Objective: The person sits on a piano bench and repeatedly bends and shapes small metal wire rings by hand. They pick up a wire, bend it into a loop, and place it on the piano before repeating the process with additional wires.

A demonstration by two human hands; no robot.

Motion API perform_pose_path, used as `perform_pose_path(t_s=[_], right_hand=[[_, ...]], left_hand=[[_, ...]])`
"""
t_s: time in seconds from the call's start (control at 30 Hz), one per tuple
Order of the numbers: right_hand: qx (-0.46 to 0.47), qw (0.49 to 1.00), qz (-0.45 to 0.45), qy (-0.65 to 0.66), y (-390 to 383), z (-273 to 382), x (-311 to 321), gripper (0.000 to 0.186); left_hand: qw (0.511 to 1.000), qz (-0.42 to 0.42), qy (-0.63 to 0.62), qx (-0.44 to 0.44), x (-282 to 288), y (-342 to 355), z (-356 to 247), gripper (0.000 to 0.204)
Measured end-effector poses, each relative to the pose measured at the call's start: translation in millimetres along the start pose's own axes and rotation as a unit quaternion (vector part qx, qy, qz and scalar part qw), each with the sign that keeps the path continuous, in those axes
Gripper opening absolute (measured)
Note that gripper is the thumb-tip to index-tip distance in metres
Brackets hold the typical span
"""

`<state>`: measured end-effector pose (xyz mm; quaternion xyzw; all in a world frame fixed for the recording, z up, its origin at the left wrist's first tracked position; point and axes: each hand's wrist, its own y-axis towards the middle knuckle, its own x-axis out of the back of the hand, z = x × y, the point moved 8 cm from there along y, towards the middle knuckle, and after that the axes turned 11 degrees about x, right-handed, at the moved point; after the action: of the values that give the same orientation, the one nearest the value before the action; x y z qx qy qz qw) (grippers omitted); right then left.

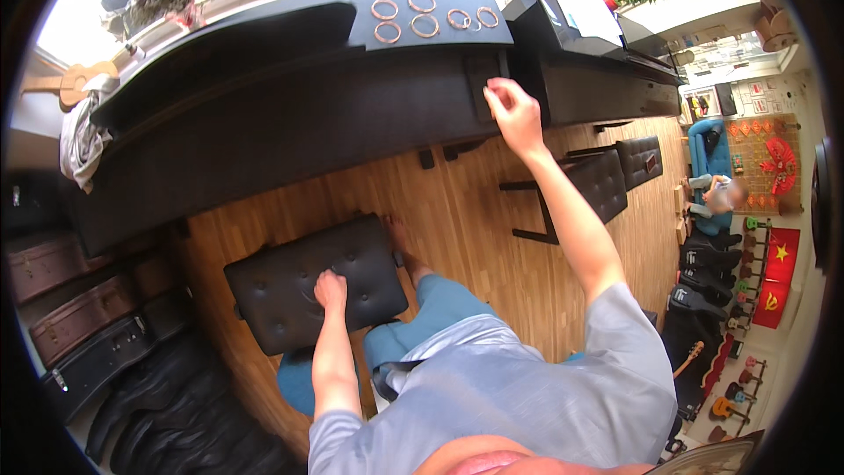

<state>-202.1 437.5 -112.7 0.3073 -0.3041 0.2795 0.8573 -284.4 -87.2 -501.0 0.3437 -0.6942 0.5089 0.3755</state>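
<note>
My left hand point(331, 290) rests palm down on the black padded piano bench point(290, 277) in front of me. My right hand point(512, 113) reaches up to the right end of the black upright piano point(290, 114), fingers curled against its front corner; whether it grips anything there I cannot tell. Several copper-coloured rings point(426, 16) lie on the piano's top. My bent leg in blue trousers point(440, 299) shows beside the bench.
A second black piano point(598, 70) stands to the right with two more padded benches point(607, 180) before it. Instrument cases point(88, 334) are stacked at left. A seated person point(716, 193) and small guitars on a wall point(734, 387) are far right. The floor is wooden.
</note>
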Motion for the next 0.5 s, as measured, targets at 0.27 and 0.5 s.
perform_pose_path(t_s=[0.27, 0.5], right_hand=[[-0.037, 0.99, 0.071, -0.116, 150, -133, -45, 0.029], [0.062, 0.995, -0.014, -0.082, 154, -147, -39, 0.019]], left_hand=[[0.966, -0.085, -0.186, 0.159, 76, -96, 17, 0.014], [0.947, -0.13, -0.212, 0.205, 92, -145, 25, 0.012]])
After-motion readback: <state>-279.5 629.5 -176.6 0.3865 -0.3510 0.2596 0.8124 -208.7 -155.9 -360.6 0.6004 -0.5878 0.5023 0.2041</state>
